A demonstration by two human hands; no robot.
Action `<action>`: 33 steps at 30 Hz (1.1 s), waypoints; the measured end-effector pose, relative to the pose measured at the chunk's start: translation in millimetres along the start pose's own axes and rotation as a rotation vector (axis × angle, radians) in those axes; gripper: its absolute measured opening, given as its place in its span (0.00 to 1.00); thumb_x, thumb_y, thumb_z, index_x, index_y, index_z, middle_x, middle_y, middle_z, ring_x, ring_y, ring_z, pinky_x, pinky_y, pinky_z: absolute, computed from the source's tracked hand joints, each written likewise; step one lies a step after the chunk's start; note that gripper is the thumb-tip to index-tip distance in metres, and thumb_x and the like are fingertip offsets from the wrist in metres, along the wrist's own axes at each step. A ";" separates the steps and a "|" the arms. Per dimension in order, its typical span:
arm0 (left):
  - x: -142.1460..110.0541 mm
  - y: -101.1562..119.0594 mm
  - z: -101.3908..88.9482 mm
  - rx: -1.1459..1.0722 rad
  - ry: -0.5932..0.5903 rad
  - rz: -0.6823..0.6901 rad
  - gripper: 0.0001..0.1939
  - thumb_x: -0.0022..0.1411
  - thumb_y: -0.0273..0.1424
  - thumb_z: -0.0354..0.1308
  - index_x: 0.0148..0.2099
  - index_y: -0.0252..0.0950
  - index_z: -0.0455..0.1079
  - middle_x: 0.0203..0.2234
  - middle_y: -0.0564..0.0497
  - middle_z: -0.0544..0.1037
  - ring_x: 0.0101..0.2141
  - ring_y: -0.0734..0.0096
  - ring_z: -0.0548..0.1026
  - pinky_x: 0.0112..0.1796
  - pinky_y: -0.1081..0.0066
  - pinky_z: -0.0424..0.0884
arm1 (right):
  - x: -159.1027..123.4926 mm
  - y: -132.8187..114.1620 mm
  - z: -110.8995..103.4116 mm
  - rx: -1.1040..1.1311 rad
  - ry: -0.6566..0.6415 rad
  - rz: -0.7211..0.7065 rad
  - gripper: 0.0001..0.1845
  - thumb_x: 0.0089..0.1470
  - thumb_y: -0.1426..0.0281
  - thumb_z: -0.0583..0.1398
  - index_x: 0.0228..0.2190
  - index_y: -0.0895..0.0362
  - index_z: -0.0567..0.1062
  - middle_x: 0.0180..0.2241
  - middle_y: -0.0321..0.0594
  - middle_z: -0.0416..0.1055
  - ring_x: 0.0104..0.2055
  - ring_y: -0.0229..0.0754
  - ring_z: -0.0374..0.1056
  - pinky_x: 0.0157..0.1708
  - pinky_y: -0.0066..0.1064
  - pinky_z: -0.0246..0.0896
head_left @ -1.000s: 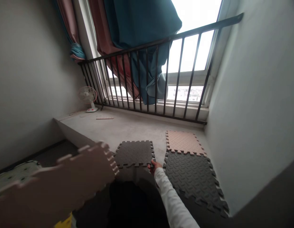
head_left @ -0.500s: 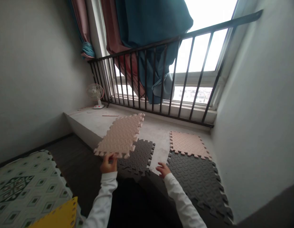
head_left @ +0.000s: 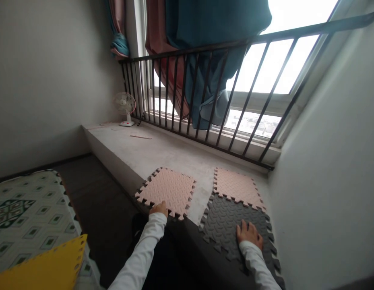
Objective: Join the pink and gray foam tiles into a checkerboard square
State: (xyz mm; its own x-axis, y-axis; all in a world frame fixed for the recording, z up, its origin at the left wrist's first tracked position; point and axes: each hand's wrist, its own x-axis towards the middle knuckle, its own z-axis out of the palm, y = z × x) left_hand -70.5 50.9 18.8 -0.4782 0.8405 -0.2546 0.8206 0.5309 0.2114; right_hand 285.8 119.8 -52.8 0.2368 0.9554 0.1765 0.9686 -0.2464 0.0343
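Pink tile (head_left: 168, 187), lower centre, nearer the left hand (head_left: 159, 209)

Looks squarish, no clear long axis. Touching left hand at front edge; can't tell if pinched. Got right hand (head_left: 250, 234) splayed on dark tile (head_left: 223, 219), lower right, across a gap.

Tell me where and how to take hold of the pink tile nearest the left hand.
Probably best pinched by its near toothed edge, coming from the person's side, where the left hand is. The pink tile is thin and lies flat, and that edge faces the person along the front of the ledge.
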 end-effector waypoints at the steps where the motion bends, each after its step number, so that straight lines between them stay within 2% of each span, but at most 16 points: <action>1: -1.0 1.1 0.3 0.008 0.000 -0.004 0.17 0.53 0.31 0.48 0.47 0.37 0.63 0.41 0.40 0.72 0.44 0.61 0.68 0.39 0.65 0.64 | -2.6 -0.5 2.8 -0.019 0.024 -0.002 0.20 0.51 0.63 0.48 0.45 0.52 0.66 0.51 0.45 0.59 0.54 0.44 0.53 0.48 0.41 0.46; 8: 1.5 -7.5 -7.0 0.017 0.000 -0.070 0.18 0.55 0.28 0.43 0.49 0.36 0.61 0.43 0.40 0.70 0.46 0.61 0.67 0.39 0.66 0.65 | -2.5 1.0 4.3 -0.033 0.020 -0.009 0.21 0.51 0.62 0.48 0.47 0.51 0.65 0.51 0.44 0.59 0.53 0.43 0.53 0.48 0.39 0.45; 16: 0.9 -14.6 -10.5 0.018 0.002 -0.122 0.16 0.54 0.32 0.45 0.44 0.35 0.64 0.41 0.39 0.72 0.43 0.61 0.69 0.37 0.67 0.66 | 5.9 9.9 26.6 0.038 0.023 -0.034 0.21 0.50 0.61 0.48 0.46 0.50 0.65 0.51 0.45 0.59 0.53 0.46 0.51 0.47 0.41 0.45; 20: 0.7 -15.6 -10.7 0.006 0.012 -0.138 0.15 0.53 0.31 0.45 0.43 0.35 0.65 0.41 0.39 0.72 0.42 0.60 0.70 0.36 0.66 0.66 | 8.2 11.6 30.8 0.043 0.021 -0.032 0.21 0.50 0.61 0.48 0.46 0.50 0.65 0.51 0.45 0.59 0.53 0.46 0.52 0.47 0.41 0.45; 28: 1.9 -15.1 -10.2 0.018 0.000 -0.118 0.16 0.52 0.31 0.46 0.42 0.34 0.67 0.41 0.38 0.73 0.42 0.59 0.70 0.37 0.66 0.66 | 6.7 10.7 25.5 0.028 -0.002 -0.025 0.23 0.50 0.60 0.48 0.47 0.51 0.64 0.52 0.44 0.58 0.54 0.44 0.51 0.47 0.39 0.45; 33: 6.3 -14.6 -7.1 0.031 -0.009 -0.116 0.15 0.52 0.31 0.47 0.42 0.35 0.66 0.41 0.39 0.72 0.43 0.59 0.70 0.37 0.66 0.66 | 1.9 5.5 13.4 0.015 -0.005 -0.020 0.22 0.51 0.61 0.48 0.47 0.51 0.64 0.52 0.44 0.58 0.54 0.44 0.51 0.48 0.39 0.45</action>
State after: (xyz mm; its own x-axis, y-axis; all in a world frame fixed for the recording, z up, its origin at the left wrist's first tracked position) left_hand -87.8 49.2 20.8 -0.5681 0.7724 -0.2840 0.7693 0.6210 0.1503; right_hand 292.6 122.4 -65.5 0.2177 0.9609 0.1711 0.9741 -0.2249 0.0232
